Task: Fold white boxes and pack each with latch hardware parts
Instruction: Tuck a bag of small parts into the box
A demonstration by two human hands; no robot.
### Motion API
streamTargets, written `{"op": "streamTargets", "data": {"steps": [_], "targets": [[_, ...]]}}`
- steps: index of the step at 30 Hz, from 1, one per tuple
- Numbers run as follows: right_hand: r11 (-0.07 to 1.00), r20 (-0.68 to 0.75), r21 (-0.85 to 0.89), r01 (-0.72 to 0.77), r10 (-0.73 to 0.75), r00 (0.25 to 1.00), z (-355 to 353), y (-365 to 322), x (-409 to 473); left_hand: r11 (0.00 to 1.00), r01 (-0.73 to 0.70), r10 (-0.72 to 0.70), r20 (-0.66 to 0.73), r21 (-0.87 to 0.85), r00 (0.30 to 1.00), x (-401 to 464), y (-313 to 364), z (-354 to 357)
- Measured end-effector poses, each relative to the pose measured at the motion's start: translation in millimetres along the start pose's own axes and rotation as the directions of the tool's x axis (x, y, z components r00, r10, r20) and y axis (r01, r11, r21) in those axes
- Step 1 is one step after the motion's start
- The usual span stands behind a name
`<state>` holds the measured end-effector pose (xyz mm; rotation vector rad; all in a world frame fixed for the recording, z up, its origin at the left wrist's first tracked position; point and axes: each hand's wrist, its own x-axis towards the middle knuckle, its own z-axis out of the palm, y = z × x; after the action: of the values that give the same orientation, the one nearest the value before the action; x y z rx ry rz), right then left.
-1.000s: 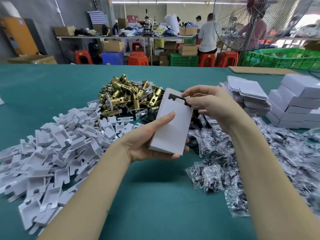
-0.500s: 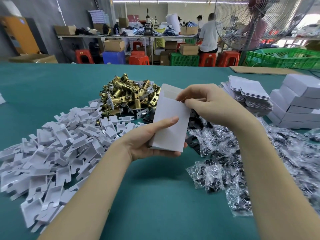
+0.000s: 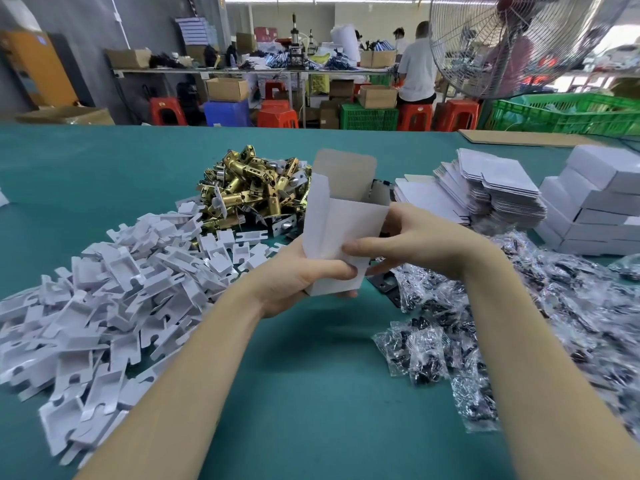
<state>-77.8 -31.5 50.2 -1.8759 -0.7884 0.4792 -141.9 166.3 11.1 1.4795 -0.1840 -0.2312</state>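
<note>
A small white box (image 3: 341, 225) stands upright over the green table (image 3: 311, 393), its top flaps open and its brown inside showing. My left hand (image 3: 294, 282) grips its lower end from the left and beneath. My right hand (image 3: 412, 244) holds its right side, thumb across the front face. Behind the box lies a heap of brass latch parts (image 3: 249, 188). White card inserts (image 3: 114, 289) are piled at the left. Clear bags of dark screws (image 3: 502, 323) spread at the right.
Flat unfolded box blanks (image 3: 491, 192) are stacked at the right rear, with folded white boxes (image 3: 595, 209) beyond them. A black plate (image 3: 384, 285) lies under the box. A large fan (image 3: 519, 43), green crates and people at benches fill the background.
My right hand left the box's top opening and came down onto its right side. The box now stands more upright with its top flaps spread open. The black part at the opening is no longer seen.
</note>
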Motion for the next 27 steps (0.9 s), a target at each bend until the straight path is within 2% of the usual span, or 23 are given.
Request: {"op": "streamTargets", "data": {"steps": [4, 8, 11, 15, 19, 22, 24, 26, 27], "targets": [[0.999, 0.043, -0.033, -0.010, 0.012, 0.999, 0, 5, 1, 0.984, 0.068, -0.064, -0.031, 0.166, 0.997, -1, -1, -5], [0.991, 0.009, -0.129, -0.025, 0.026, 1.000, 2, 4, 3, 0.950, 0.174, -0.169, -0.044, 0.259, 0.985, -1, -4, -14], [0.981, 0.001, -0.186, -0.061, 0.063, 0.998, 3, 4, 3, 0.905, 0.237, -0.198, -0.143, 0.353, 0.970, 1, -4, -26], [0.977, 0.007, -0.182, -0.107, 0.110, 0.994, 5, 6, 4, 0.827, 0.258, -0.205, -0.158, 0.500, 0.966, 3, -1, -31], [0.971, 0.052, -0.208, -0.118, 0.131, 0.990, 4, 5, 5, 0.700, 0.241, -0.148, -0.193, 0.672, 0.970, 4, 0, -24], [0.947, 0.083, -0.271, -0.174, 0.204, 0.975, 2, 4, 4, 0.668, 0.232, -0.135, -0.192, 0.707, 0.972, 2, 0, -22], [0.870, 0.044, -0.434, -0.235, 0.281, 0.959, -2, 3, 4, 0.666, 0.232, -0.135, -0.191, 0.709, 0.972, 1, -1, -23], [0.719, -0.084, -0.616, -0.323, 0.347, 0.934, -8, 1, 0, 0.665, 0.237, -0.142, -0.192, 0.708, 0.971, 1, -3, -24], [0.666, -0.139, -0.653, -0.361, 0.364, 0.921, -10, 0, -2, 0.665, 0.241, -0.146, -0.193, 0.707, 0.970, 1, -3, -24]]}}
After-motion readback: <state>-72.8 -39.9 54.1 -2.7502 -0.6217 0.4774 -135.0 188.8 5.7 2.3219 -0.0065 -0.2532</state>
